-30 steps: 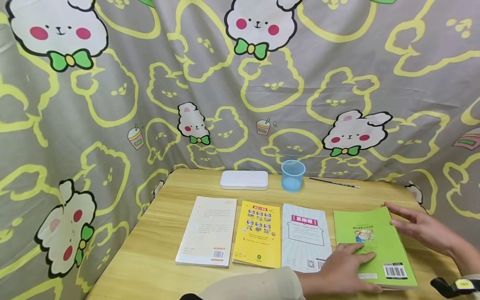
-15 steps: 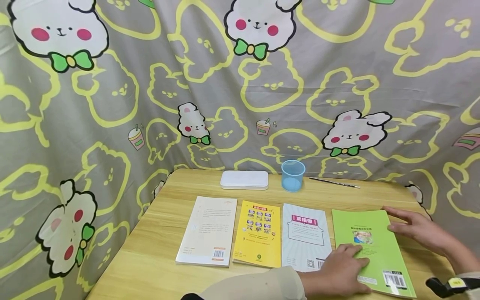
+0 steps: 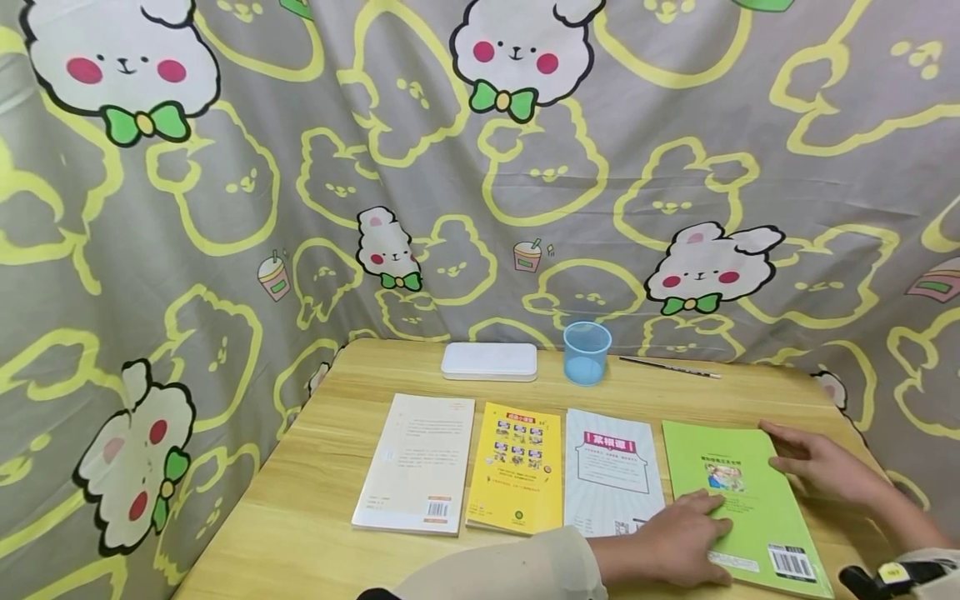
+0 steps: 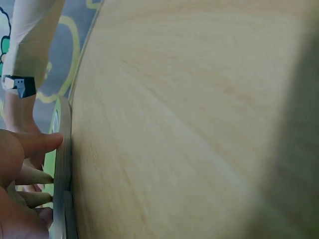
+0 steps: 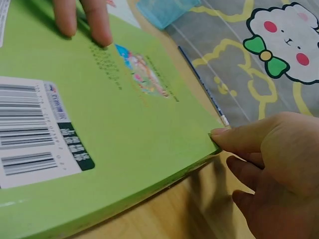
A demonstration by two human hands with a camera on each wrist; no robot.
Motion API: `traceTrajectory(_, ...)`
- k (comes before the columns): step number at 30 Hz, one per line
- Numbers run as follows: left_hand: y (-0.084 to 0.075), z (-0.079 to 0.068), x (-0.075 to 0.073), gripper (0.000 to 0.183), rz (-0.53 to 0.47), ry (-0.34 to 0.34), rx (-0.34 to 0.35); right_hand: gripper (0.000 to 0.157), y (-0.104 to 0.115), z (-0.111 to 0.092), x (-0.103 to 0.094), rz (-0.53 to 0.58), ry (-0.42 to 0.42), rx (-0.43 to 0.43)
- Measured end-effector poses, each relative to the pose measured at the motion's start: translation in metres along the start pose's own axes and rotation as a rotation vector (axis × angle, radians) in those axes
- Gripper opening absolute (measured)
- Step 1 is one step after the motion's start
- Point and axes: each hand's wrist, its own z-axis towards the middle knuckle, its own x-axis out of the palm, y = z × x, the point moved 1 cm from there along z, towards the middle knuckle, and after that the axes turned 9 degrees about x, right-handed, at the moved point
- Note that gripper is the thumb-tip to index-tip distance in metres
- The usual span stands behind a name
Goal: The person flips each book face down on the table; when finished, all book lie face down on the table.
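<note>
A green paperback book [image 3: 750, 508] lies face down at the right of the table, its barcode near the front edge. My left hand [image 3: 678, 542] rests on its left side, fingers spread over the cover; in the left wrist view the left hand's fingers [image 4: 40, 144] touch the book beside its page edge. At the far right corner is my right hand [image 3: 828, 467]. In the right wrist view one digit of the right hand [image 5: 284, 169] touches that corner [image 5: 212, 142], while its other visible fingers are beside the edge, apart from the cover.
To the left lie a pale blue book [image 3: 611, 471], a yellow book [image 3: 517, 471] and a cream book [image 3: 416, 467] in a row. Behind stand a white case [image 3: 489, 361] and a blue cup [image 3: 587, 354]; a thin pencil [image 3: 667, 367] lies beside them. A patterned curtain [image 3: 450, 183] hangs behind.
The green book has shifted slightly toward me and to the left, and now lies flatter. My right hand has moved slightly left and nearer; the left hand has barely moved.
</note>
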Motion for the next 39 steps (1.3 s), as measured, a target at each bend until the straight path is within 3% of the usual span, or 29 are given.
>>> traceTrajectory(10,0.005,0.000,-0.003,0.067,-0.059,0.008,0.037,0.066,-0.005,-0.003,0.009,0.002,-0.012,-0.015)
traceTrajectory(16,0.007,0.000,-0.004,0.065,-0.105,0.030,0.047,0.065,-0.009,-0.006,0.015,0.013,0.002,0.052)
traceTrajectory(20,0.007,0.001,-0.004,0.065,-0.094,0.034,0.046,0.064,-0.009,-0.007,0.018,-0.018,-0.001,0.085)
traceTrajectory(26,0.009,0.002,-0.004,0.066,-0.075,0.035,0.056,0.066,-0.008,-0.008,0.019,0.031,0.010,0.122)
traceTrajectory(35,0.018,-0.003,-0.008,0.060,-0.250,0.031,0.137,0.064,-0.010,-0.010,0.022,0.029,-0.005,0.104)
traceTrajectory(39,0.024,-0.012,-0.011,0.057,-0.250,0.041,0.163,0.063,-0.011,-0.011,0.024,-0.015,-0.025,0.078)
